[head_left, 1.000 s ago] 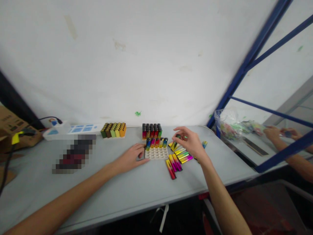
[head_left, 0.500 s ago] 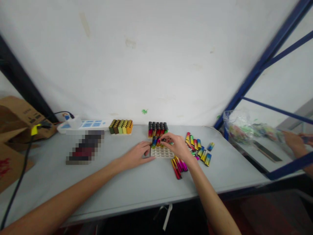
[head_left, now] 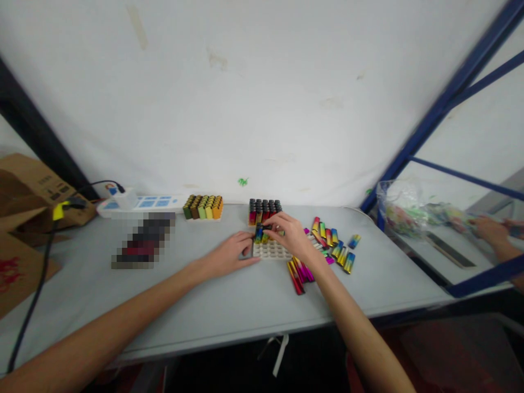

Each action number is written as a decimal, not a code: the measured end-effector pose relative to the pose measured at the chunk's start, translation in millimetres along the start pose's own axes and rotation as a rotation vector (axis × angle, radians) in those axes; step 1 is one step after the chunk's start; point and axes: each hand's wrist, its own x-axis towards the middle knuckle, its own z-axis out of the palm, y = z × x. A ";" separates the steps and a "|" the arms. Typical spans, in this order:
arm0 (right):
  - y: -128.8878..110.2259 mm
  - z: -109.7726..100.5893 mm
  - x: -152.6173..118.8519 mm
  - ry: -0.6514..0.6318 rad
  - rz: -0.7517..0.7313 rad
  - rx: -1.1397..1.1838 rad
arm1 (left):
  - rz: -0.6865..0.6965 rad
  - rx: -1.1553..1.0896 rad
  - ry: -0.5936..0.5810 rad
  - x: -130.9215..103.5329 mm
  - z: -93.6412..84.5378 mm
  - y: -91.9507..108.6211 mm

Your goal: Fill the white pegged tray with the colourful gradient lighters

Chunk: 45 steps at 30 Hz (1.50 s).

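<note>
My left hand [head_left: 231,255] rests at the left side of a white tray with round holes [head_left: 271,252]. Its fingers and thumb reach around the tray's left corner and hold it. Over the tray's back rows, my right hand [head_left: 293,236] pinches a lighter by its dark top; the fingers hide most of it. A blue-and-yellow lighter [head_left: 258,234] stands upright in the tray's back left, beside those fingertips. Loose shiny lighters, red and magenta ones [head_left: 298,275] and blue-yellow ones [head_left: 343,257], lie to the right of the tray.
Behind the tray stands a full block of black-topped lighters [head_left: 265,210]. Further left are a tray of green-to-orange lighters [head_left: 203,208], a power strip [head_left: 155,203] and a paper bag [head_left: 28,202]. A blue metal frame [head_left: 434,123] rises at right; another person's hand [head_left: 491,232] shows beyond it.
My right hand has shifted slightly left along the tray's back rows with a lighter between its fingers. My left hand stays on the tray's left side. The view has tilted a little.
</note>
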 end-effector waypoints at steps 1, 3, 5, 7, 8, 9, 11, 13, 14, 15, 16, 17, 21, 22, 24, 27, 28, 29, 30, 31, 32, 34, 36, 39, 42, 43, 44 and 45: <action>-0.5 0.2 0.6 -0.008 -0.005 -0.003 | -0.004 0.001 -0.002 0.0 -0.2 0.2; -1.7 -2.1 1.6 -0.030 -0.010 -0.006 | -0.006 -0.001 0.000 0.1 -0.6 0.5; -2.0 -6.7 3.2 -0.068 -0.009 -0.002 | -0.003 -0.008 0.002 0.0 -0.7 0.5; -1.1 -10.4 5.6 -0.094 -0.001 0.011 | 0.002 -0.010 0.001 0.0 -0.6 0.3; -0.2 -11.0 6.8 -0.099 0.001 0.019 | 0.003 -0.009 -0.001 -0.1 -0.5 0.2; 0.8 -10.5 7.7 -0.096 -0.003 0.023 | 0.004 -0.007 0.000 -0.1 -0.3 0.2; 2.7 -6.8 8.0 -0.074 -0.028 0.021 | 0.001 -0.003 0.001 0.0 -0.2 0.3; 4.1 -2.0 6.1 -0.035 -0.062 0.006 | -0.005 -0.002 -0.003 0.1 -0.4 0.9; 4.5 -0.3 4.5 -0.011 -0.069 -0.009 | -0.007 -0.003 -0.004 0.1 -0.6 1.2; 4.9 0.8 2.8 0.013 -0.066 -0.025 | -0.008 -0.004 -0.004 0.1 -0.9 1.6; 5.3 1.2 1.0 0.032 -0.057 -0.039 | -0.008 -0.005 -0.004 0.2 -1.2 2.0; 5.7 0.9 -0.7 0.045 -0.043 -0.049 | -0.006 -0.007 -0.002 0.2 -1.5 2.2; 7.8 -0.3 -5.4 0.079 -0.009 -0.010 | 0.001 -0.011 -0.005 0.1 -1.9 2.3; 8.1 0.3 -6.0 0.092 -0.015 0.000 | 0.001 -0.012 -0.008 0.1 -1.8 2.1; 7.8 2.1 -6.6 0.115 -0.036 0.005 | -0.002 -0.013 -0.010 0.1 -1.4 1.6; 4.7 2.6 -6.2 0.113 -0.053 -0.009 | -0.007 -0.019 -0.001 0.0 -0.9 1.2; 3.2 1.4 -6.0 0.099 -0.056 -0.014 | -0.008 -0.020 -0.001 0.0 -0.9 1.1; 1.9 -0.4 -5.9 0.080 -0.062 -0.018 | -0.007 -0.018 -0.002 0.0 -0.8 1.0; 0.8 -2.6 -6.0 0.058 -0.068 -0.018 | -0.005 -0.014 -0.005 0.1 -0.8 0.9; 0.1 -4.9 -6.3 0.035 -0.071 -0.016 | -0.003 -0.010 -0.008 0.1 -0.8 0.7; 0.0 -6.9 -6.8 0.014 -0.070 -0.011 | -0.001 -0.008 -0.007 0.1 -0.8 0.7; 1.3 -8.7 -8.3 -0.014 -0.058 -0.003 | 0.005 -0.009 -0.004 0.0 -1.1 0.8; 3.4 -6.6 -10.0 -0.019 -0.046 -0.010 | 0.004 -0.013 -0.005 0.0 -1.5 1.3; 2.7 1.1 -12.0 0.012 -0.036 -0.073 | -0.008 -0.007 -0.011 0.1 -2.1 2.3; -3.1 3.9 -12.4 0.013 -0.012 -0.154 | -0.011 0.002 -0.007 0.1 -1.9 2.1; -3.9 1.9 -12.3 0.018 0.001 -0.166 | -0.007 0.001 -0.003 0.1 -1.8 1.9; -2.7 -1.5 -12.3 0.037 0.018 -0.171 | 0.000 0.001 0.000 0.0 -1.8 1.6; 0.8 -6.2 -12.7 0.069 0.042 -0.173 | 0.006 0.000 0.002 -0.1 -1.8 1.3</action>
